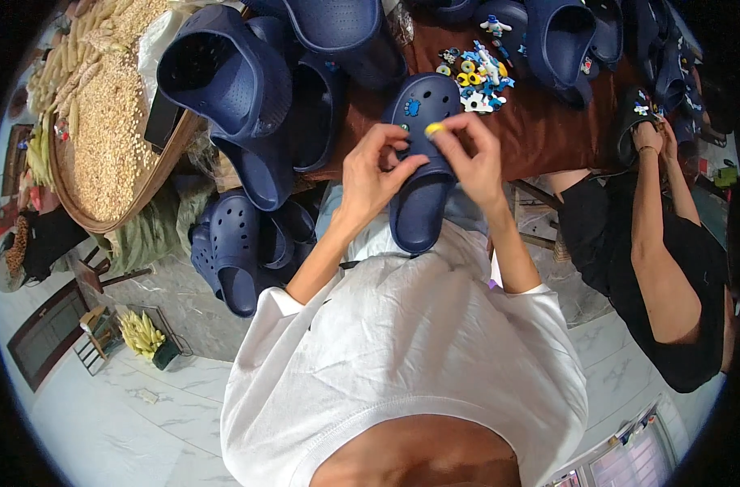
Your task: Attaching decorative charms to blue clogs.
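A navy foam clog (419,217) lies in front of me, its toe pointing away and its heel toward my shirt. My left hand (376,173) grips the clog's left side, with the thumb near the foot opening and curled fingers by the upper. Between the thumb and fingers of my right hand (474,156) is a small yellow shoe charm (434,128), held just above the clog's upper. A blue charm (412,107) sits on the upper near the toe. Beside my left fingertips is a small greenish charm (405,127). My fingers hide part of the upper.
Loose colourful charms (485,77) lie beyond my right hand on a brown cover (532,134). Navy clogs (224,73) pile up at left and far right. A round tray of grain (114,154) stands left. At right, another person's hands (652,138) hold a dark clog.
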`<control>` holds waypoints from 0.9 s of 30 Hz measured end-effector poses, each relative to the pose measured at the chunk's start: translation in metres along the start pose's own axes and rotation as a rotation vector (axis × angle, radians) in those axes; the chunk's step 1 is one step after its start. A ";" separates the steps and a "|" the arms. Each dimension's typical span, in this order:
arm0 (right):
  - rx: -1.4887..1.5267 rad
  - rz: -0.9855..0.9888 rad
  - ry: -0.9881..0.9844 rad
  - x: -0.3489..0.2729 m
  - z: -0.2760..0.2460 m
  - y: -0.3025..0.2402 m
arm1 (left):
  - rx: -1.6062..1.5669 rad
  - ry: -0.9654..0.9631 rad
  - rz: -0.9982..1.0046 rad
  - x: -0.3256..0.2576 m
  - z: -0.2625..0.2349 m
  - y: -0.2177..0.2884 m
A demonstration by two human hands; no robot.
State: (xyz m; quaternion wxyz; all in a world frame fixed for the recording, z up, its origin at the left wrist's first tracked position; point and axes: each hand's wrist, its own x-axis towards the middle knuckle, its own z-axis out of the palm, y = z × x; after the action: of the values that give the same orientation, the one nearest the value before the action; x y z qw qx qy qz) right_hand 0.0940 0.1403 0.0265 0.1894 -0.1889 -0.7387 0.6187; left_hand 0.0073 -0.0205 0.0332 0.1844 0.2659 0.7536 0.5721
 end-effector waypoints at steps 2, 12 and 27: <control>-0.117 -0.051 0.150 0.018 -0.011 0.018 | 0.023 0.086 -0.152 -0.004 -0.005 -0.008; -0.284 -0.136 0.275 0.041 -0.019 0.033 | 0.339 -0.080 -0.349 0.007 -0.006 -0.026; -0.417 -0.357 0.062 -0.021 0.022 0.019 | 0.581 -0.113 0.135 0.007 0.000 -0.029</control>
State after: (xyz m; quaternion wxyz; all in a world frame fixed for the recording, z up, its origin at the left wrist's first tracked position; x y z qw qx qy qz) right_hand 0.1013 0.1137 0.0032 0.2750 -0.1093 -0.8655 0.4042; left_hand -0.0040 -0.0217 0.0052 0.1039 0.3884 0.8549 0.3278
